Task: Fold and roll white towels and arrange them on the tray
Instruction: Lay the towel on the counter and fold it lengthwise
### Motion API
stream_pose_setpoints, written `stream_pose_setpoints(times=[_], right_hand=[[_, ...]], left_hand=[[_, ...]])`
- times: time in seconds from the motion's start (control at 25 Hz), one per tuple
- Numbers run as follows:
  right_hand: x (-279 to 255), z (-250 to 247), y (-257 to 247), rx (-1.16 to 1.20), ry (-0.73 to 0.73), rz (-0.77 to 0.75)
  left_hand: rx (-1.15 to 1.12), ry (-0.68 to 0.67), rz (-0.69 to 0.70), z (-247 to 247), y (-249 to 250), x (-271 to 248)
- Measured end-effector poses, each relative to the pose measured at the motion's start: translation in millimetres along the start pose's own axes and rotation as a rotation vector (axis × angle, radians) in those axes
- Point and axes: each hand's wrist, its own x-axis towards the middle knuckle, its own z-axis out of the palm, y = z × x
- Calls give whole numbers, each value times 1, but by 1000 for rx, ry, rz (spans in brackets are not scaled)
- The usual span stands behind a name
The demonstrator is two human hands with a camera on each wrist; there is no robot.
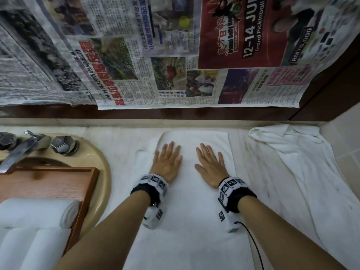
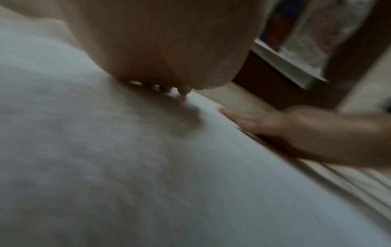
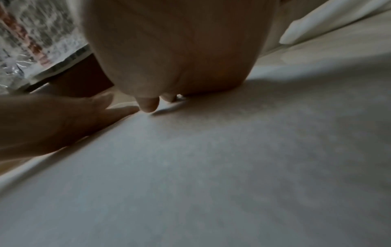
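head view: left hand (image 1: 167, 162) and right hand (image 1: 211, 166), fingers spread flat, press the folded white terry towel (image 1: 187, 221) at centre, likely smoothing it for rolling; wooden tray (image 1: 85, 184) at 9 o'clock.

**Soft indoor light, blurred wrist views**

The head view is evenly lit and fairly sharp, bending at its edges. Both wrist views are dim, grainy and smeared; the palms loom dark, casting soft shadows on the white towel (image 2: 131, 120).
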Motion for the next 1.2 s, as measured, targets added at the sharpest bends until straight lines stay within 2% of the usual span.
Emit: stream_pose_setpoints(times=[0.08,0.16,0.24,0.28,0.36,0.44,0.6,0.68,0.8,0.92,1.04,1.12,1.2], right_hand=[[-7,0,10,-19,2,53],[-8,-5,4,-39,-1,140],[4,-18,-17,-50,41,230],[13,-22,-27,-52,57,223],[28,-24,-40,-65,28,90],[37,-17,-32,-70,-25,-7],[35,-13,8,-36,38,46],[29,-18,26,-21,37,103],[22,-25,46,-36,19,221],[18,-25,53,-42,-15,287],[18,-41,47,-36,-77,329],[6,-49,30,2,-47,299],[-22,-34,-6,15,-28,116]], left_hand=[[23,73,-184,-15,-34,6],[69,60,-267,-27,-49,2],[52,107,-234,-30,-32,1],[-16,107,-178,-28,-16,3],[-164,2,-38,-17,13,8],[-85,-46,29,-8,15,13],[127,-28,9,-10,-21,19],[141,-1,-27,-13,-32,17],[145,42,-164,-24,-51,17],[151,-2,-262,-27,-60,19],[167,-41,-266,-40,-58,20],[155,11,-226,-45,-48,7],[102,20,-112,-31,-21,-23]])
